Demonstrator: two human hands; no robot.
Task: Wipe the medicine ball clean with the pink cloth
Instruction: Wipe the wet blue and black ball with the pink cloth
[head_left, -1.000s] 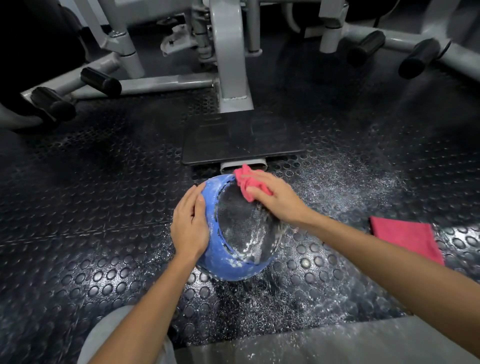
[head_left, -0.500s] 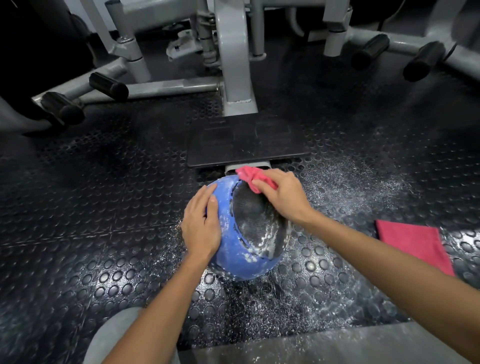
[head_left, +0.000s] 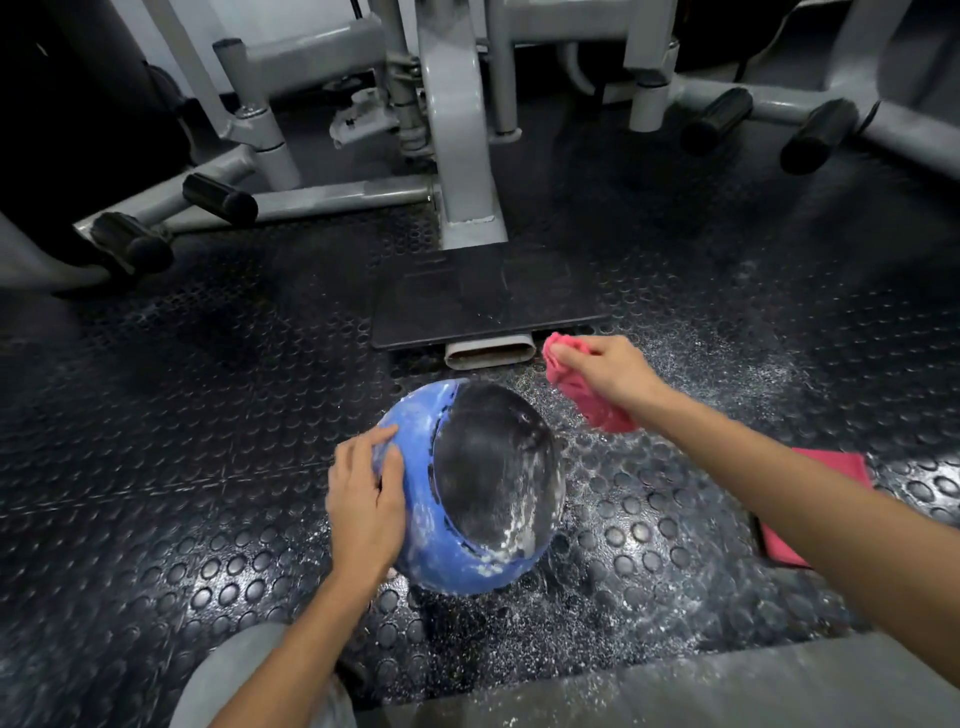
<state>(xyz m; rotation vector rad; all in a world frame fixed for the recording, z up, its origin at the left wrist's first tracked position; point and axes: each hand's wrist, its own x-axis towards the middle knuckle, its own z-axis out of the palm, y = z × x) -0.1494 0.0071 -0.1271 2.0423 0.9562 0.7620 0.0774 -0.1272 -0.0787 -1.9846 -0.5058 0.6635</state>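
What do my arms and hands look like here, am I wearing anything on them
Both forearms are bare up to the picture's edge: no sleeves show. The left hand and the right hand have no gloves, and no rings, watch or wristbands are visible. Fingernails look short and plain, though motion blur softens detail.

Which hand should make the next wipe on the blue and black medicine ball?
Right. The right hand already grips the bunched pink cloth, lifted just off the blue and black medicine ball, where white residue still shows. The left hand is busy steadying the ball's blue side.
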